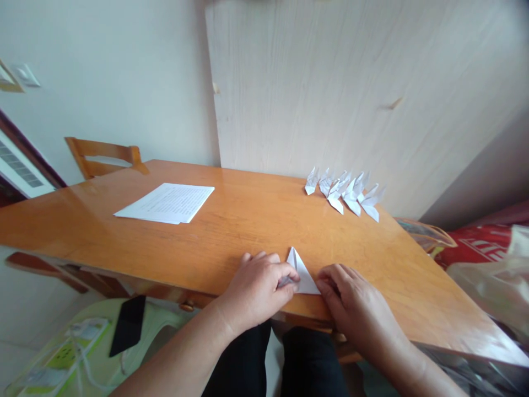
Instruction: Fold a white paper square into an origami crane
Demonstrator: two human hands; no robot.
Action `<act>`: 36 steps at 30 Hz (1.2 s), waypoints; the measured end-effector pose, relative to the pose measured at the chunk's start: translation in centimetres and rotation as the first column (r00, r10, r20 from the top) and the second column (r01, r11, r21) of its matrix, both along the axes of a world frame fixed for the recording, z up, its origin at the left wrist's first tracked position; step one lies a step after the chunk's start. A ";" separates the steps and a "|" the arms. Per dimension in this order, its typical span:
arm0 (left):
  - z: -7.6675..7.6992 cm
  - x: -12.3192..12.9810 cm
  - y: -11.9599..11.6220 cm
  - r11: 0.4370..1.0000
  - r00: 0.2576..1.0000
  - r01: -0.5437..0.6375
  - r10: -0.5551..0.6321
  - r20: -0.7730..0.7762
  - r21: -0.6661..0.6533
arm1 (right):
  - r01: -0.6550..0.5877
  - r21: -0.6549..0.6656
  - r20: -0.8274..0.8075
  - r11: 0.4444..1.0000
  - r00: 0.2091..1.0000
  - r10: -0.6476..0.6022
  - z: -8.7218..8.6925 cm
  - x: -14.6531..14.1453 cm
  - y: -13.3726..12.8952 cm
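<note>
From here, the left hand (257,288) pinches the folded paper (305,280) near the table's (243,234) front edge; the right hand (359,302) curls at its corner, grip unclear; aligned edges should crease cleanest.

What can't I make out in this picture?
All in the head view:
Writing on the stacked sheets: too small to read.
Folded paper: partly hidden by the left hand.
Red item: partly covered by pale cloth, and both run off the right edge.
Green stool: cut off by the bottom edge, and partly hidden by the left forearm.
</note>
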State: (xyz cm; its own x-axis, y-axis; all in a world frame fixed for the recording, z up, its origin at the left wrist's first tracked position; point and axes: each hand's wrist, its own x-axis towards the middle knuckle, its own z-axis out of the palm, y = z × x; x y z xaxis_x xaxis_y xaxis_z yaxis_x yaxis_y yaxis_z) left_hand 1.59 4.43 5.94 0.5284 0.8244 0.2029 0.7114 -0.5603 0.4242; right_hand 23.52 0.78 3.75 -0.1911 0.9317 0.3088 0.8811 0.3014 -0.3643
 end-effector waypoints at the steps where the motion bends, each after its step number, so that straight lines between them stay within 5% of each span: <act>1: -0.1 0.0 0.0 1.000 1.000 -0.002 0.002 0.006 0.003 | -0.008 0.014 -0.018 1.000 1.000 0.008 0.0 0.1 -0.3; 8: 0.0 0.0 0.0 1.000 1.000 0.000 0.000 0.023 -0.020 | -0.221 0.078 0.230 0.972 0.953 0.198 0.0 -1.1 -3.4; 17: 0.0 -0.1 0.0 1.000 1.000 0.001 -0.001 0.015 -0.003 | -0.232 0.060 0.428 0.971 0.884 0.185 0.6 -2.7 -2.9; 36: 0.0 -0.3 0.2 0.999 1.000 0.026 -0.026 0.008 -0.044 | -0.237 0.093 0.421 0.967 0.890 0.178 0.6 1.8 -3.1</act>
State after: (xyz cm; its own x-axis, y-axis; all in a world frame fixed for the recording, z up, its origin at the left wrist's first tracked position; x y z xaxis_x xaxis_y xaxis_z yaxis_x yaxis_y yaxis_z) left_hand 1.25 4.67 5.97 0.5482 0.8187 0.1707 0.6936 -0.5591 0.4542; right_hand 25.28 -2.35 4.35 -0.5115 0.8107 0.2848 0.8546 0.5147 0.0697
